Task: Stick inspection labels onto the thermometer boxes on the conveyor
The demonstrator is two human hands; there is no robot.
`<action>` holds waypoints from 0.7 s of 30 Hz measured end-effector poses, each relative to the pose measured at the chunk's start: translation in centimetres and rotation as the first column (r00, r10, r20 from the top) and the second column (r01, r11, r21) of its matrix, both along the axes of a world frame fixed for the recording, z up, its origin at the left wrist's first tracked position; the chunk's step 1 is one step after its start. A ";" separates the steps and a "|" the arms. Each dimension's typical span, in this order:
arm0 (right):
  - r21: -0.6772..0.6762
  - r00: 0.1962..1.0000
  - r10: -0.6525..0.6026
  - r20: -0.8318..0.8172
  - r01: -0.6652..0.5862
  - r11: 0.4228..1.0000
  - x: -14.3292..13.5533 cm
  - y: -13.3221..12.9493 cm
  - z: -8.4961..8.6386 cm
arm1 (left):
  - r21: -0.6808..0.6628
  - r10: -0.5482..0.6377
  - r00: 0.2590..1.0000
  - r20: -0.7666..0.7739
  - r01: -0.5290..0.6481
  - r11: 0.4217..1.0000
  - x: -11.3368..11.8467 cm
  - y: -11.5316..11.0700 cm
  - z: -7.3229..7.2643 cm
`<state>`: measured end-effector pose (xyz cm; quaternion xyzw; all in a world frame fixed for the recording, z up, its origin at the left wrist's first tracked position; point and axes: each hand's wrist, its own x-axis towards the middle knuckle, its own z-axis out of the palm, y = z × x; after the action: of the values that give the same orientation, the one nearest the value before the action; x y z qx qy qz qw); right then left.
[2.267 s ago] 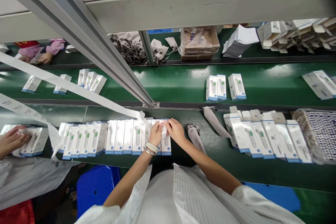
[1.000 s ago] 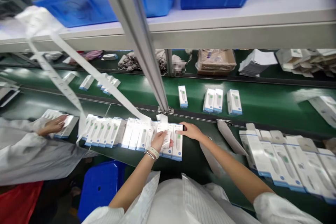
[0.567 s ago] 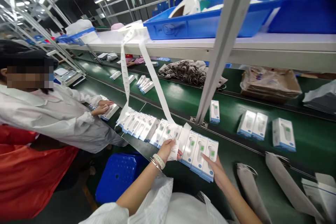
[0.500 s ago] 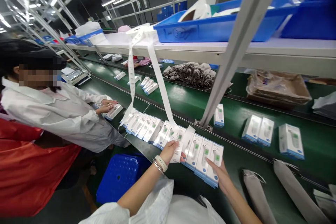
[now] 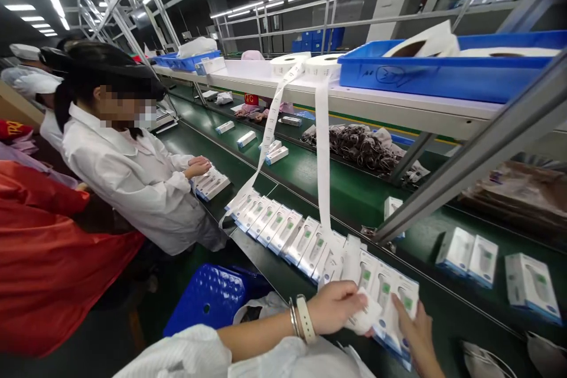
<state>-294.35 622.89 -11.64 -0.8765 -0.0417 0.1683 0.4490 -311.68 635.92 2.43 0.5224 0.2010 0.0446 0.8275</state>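
My left hand (image 5: 334, 307) pinches a white label strip (image 5: 354, 260), with a loose piece of it hanging over the row of boxes. Below the shelf, white boxes (image 5: 305, 242) with blue edges and a green mark stand side by side along the green bench. At the near right end of this row my right hand (image 5: 419, 328) rests against the last box (image 5: 406, 295), its thumb on the printed face and its fingers apart at the side. A long white tape (image 5: 323, 153) runs from a label roll (image 5: 325, 64) on the shelf down to the row.
A blue bin (image 5: 443, 80) with rolls stands on the shelf. A slanted metal post (image 5: 460, 159) crosses the right side. More boxes (image 5: 456, 251) sit on the green belt. At left are a co-worker (image 5: 128, 171) handling boxes and a blue stool (image 5: 208, 301).
My view has turned and shifted, so the row of boxes appears lower and further right. My left hand stays on the label strip, and the right stays by the end box.
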 end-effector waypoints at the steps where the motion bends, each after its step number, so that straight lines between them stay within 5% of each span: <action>1: -0.064 0.992 -0.003 0.125 0.011 0.998 -0.5 0.2 0.5 | 0.112 0.084 0.996 0.014 -0.085 0.990 -0.3 0.7 0.0; 3: -0.056 0.929 0.076 0.363 -0.060 0.997 -2.3 1.3 2.0 | 0.325 0.246 0.967 0.068 -0.254 0.911 -1.0 2.5 0.2; 5: 0.068 0.856 0.226 0.466 -0.289 0.955 -4.8 3.3 3.9 | 0.408 0.323 0.939 0.116 -0.342 0.847 -1.6 4.3 0.5; 9: 0.209 0.765 0.540 0.351 -0.626 0.751 -9.5 9.2 7.1 | 0.524 0.294 0.941 0.167 -0.337 0.783 -2.5 6.6 1.4; 12: 0.176 0.749 0.600 0.282 -0.655 0.735 -10.6 12.8 8.4 | 0.671 0.217 0.953 0.212 -0.303 0.677 -3.2 9.8 1.0; 15: 0.137 0.771 0.584 0.253 -0.626 0.767 -10.2 14.2 8.8 | 0.746 0.326 0.941 0.090 -0.280 0.604 -3.6 16.8 -0.9; 17: 0.115 0.780 0.583 0.229 -0.616 0.779 -9.8 14.1 8.4 | 0.804 0.459 0.877 -0.141 -0.169 0.570 -3.8 23.1 -2.5; 21: 0.024 0.825 0.543 0.159 -0.553 0.833 -8.9 13.1 7.0 | 0.850 0.579 0.750 -0.320 -0.042 0.525 -5.5 35.0 -4.7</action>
<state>-303.21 635.97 -4.66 -0.8215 -0.3298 0.2242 0.4077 -317.13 670.90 -2.32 0.7755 0.4911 0.1275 0.3758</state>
